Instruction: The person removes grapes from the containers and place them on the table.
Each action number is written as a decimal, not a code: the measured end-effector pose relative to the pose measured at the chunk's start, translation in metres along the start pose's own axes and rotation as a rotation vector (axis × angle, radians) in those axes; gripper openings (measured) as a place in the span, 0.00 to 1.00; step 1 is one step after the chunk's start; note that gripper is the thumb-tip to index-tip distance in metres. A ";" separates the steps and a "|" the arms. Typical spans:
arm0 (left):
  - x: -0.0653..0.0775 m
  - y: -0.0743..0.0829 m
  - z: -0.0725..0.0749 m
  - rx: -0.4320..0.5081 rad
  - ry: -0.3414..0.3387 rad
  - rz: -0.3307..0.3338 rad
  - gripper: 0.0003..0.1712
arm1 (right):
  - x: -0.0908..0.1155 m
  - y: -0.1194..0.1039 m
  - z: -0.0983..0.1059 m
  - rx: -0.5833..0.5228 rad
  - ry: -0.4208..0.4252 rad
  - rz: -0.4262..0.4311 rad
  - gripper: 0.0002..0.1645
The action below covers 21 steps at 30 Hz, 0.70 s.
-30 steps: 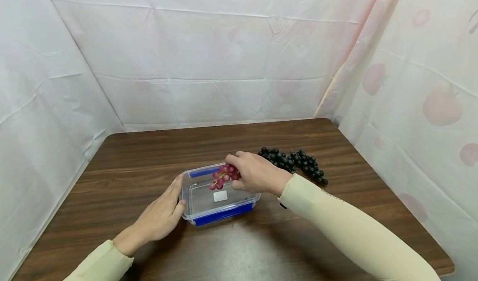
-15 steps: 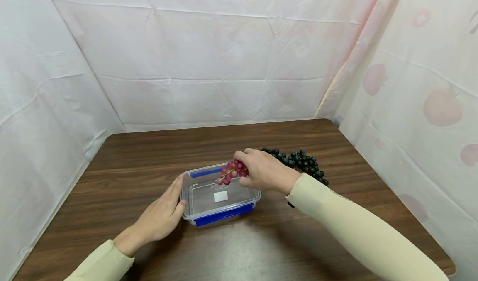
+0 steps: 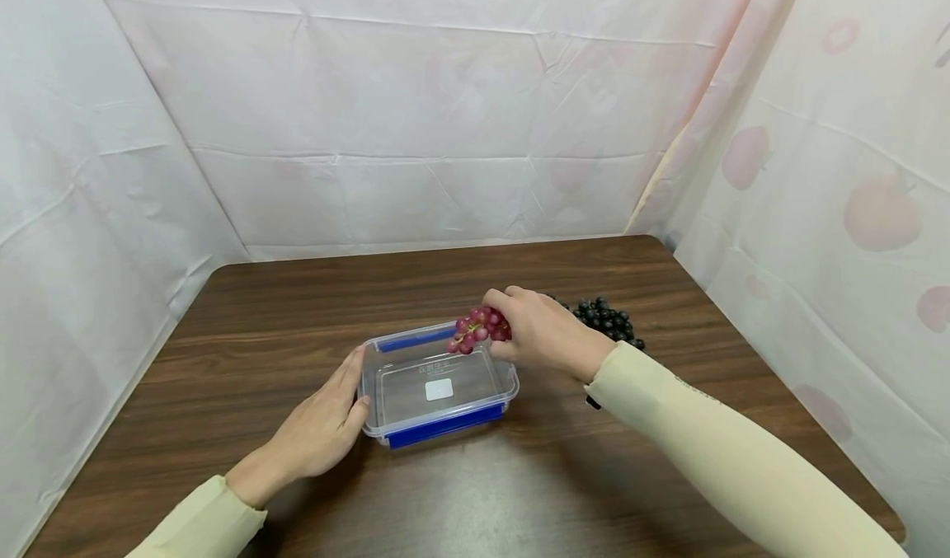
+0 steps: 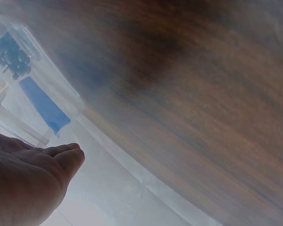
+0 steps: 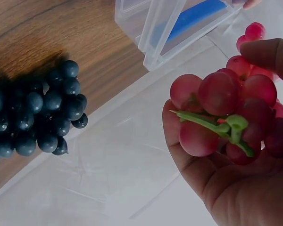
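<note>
My right hand grips a bunch of red grapes above the back right corner of a clear plastic container with blue side clips. In the right wrist view, the thumb and fingers curl round the red grapes, and a green stem sticks out. Along the container's left wall lies my left hand, its fingers straight and touching the side. Black grapes rest on the table behind my right hand, which hides part of them. The container holds nothing but shows a white label at its bottom.
A dark wood-grain table carries everything. Pale sheets hang along its back and sides, and the right one has fruit prints. The black grapes lie close to the container in the right wrist view.
My right hand has moved right and a little farther back with the red grapes, from over the container's middle to its back right corner. The left hand has stayed in place.
</note>
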<state>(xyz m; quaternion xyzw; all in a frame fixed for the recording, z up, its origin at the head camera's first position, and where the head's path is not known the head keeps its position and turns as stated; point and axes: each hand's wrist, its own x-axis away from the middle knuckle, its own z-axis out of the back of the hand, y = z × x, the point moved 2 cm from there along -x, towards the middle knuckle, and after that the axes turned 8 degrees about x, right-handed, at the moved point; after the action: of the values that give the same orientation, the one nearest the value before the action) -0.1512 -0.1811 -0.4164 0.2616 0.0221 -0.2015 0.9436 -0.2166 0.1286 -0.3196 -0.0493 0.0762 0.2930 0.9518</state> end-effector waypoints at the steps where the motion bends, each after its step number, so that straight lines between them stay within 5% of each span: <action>1: 0.000 0.000 0.000 -0.001 -0.003 0.001 0.39 | 0.001 0.001 0.000 0.003 0.000 -0.006 0.22; 21: -0.001 -0.002 -0.001 -0.010 0.002 -0.002 0.39 | 0.015 0.022 0.001 -0.063 0.035 -0.094 0.16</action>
<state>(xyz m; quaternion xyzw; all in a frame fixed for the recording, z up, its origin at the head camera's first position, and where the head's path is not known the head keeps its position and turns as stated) -0.1523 -0.1818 -0.4177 0.2569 0.0244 -0.2022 0.9447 -0.2171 0.1554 -0.3221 -0.0879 0.0810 0.2495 0.9610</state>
